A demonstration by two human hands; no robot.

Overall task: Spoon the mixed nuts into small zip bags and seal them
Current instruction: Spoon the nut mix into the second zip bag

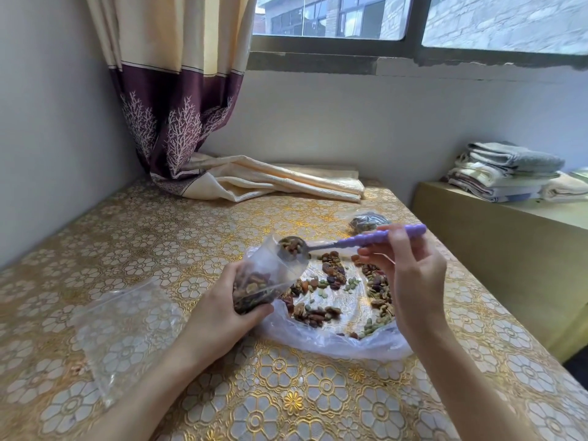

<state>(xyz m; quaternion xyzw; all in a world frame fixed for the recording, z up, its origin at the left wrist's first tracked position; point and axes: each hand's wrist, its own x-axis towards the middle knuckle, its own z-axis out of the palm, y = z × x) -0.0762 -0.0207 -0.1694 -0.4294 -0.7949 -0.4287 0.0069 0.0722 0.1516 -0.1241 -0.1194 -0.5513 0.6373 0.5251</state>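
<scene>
My left hand (pixel 219 310) grips a small clear zip bag (pixel 264 275) partly filled with mixed nuts, its mouth tilted up and to the right. My right hand (pixel 410 275) pinches the purple handle of a metal spoon (pixel 375 241). The spoon's bowl, loaded with nuts, sits at the bag's open mouth. Below them, loose mixed nuts (pixel 337 291) lie spread on a large clear plastic sheet (pixel 334 342) on the table. A filled small bag (pixel 369 221) lies behind the spoon handle.
Several empty clear zip bags (pixel 127 332) lie on the gold floral tablecloth (pixel 286 393) at the left. A curtain (pixel 178 106) and folded cream cloth (pixel 280 183) rest at the table's back. Folded towels (pixel 509 170) sit on a cabinet at right.
</scene>
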